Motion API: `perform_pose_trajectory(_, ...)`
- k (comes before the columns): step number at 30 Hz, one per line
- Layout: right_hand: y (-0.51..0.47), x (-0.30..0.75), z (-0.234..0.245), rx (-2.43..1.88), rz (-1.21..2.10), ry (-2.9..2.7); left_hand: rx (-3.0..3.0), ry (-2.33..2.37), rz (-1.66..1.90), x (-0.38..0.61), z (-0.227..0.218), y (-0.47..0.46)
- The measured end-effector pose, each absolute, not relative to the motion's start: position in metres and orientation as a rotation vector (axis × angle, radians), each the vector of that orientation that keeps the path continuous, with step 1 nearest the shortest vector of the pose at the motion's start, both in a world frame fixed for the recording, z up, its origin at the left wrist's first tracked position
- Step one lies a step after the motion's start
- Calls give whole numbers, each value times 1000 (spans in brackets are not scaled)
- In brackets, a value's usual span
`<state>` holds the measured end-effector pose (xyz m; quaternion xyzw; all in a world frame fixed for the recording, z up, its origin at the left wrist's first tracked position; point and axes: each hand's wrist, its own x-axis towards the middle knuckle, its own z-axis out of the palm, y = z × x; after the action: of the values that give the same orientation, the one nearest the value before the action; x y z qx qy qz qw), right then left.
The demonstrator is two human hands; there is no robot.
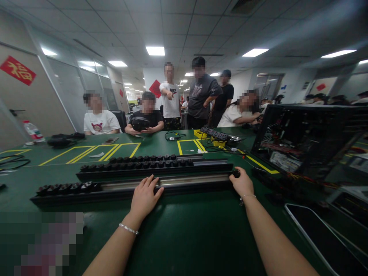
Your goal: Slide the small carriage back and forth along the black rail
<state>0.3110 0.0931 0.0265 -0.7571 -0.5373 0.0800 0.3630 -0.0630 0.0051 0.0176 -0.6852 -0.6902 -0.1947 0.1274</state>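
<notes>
A long black track [184,182] with a shiny metal channel lies across the green table in front of me. Several small black blocks [67,188] sit in a row at its left end. My left hand [145,194] rests over the track's middle, fingers stretched out and thumb apart. At the right end of the track, my right hand [243,182] pinches a small black piece [236,173], mostly covered by the fingers. Just behind lies another black track [212,167], with more black blocks [143,165] filling much of its length.
An open computer case [304,142] stands at the right, with loose cables around it. A phone [324,237] lies at the near right. Yellow holders and a black strip [214,134] are farther back. Several people sit or stand beyond the table; one holds a black object [140,124].
</notes>
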Motion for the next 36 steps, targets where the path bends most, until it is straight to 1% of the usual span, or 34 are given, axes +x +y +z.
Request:
perform_pose_trajectory(7, 93, 316, 29, -2000, 255, -1316, -1997, -2006, -549, -63, 18, 4)
perform_pose_trajectory(18, 97, 322, 20, -1911, 125, -1283, -2000, -1997, -529, -63, 19, 5)
perform_pose_trajectory(36, 103, 335, 13, -1906, 136, -1193, -2001, -2005, -557, -65, 17, 6)
